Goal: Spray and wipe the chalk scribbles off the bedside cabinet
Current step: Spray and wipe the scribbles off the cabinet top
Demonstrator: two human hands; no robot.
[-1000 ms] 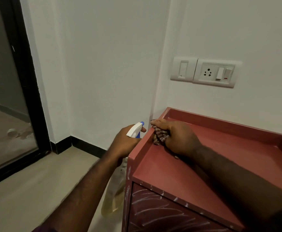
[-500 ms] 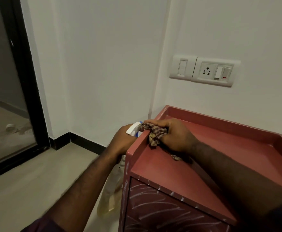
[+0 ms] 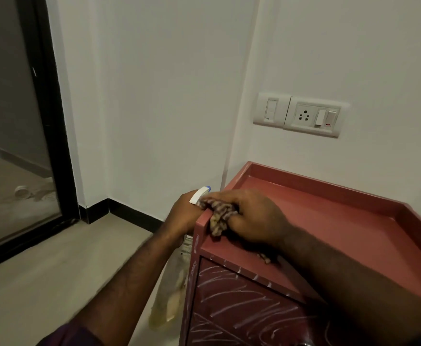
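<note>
The right hand point(image 3: 251, 218) bunches a soft checked cloth point(image 3: 219, 216) on the left rim of the smooth red cabinet point(image 3: 329, 221) — white chalk lines point(image 3: 241, 303) cover its front. The left hand point(image 3: 183, 216) grips a clear plastic spray bottle point(image 3: 172, 295) beside it.

A switch point(image 3: 271, 109) and a socket panel point(image 3: 311, 116) sit side by side on the white wall point(image 3: 167, 96). Black skirting point(image 3: 129, 212) meets a pale floor point(image 3: 67, 270). At left stands a black-framed glass door point(image 3: 9, 108), with a small white round thing point(image 3: 21, 192) behind it.
</note>
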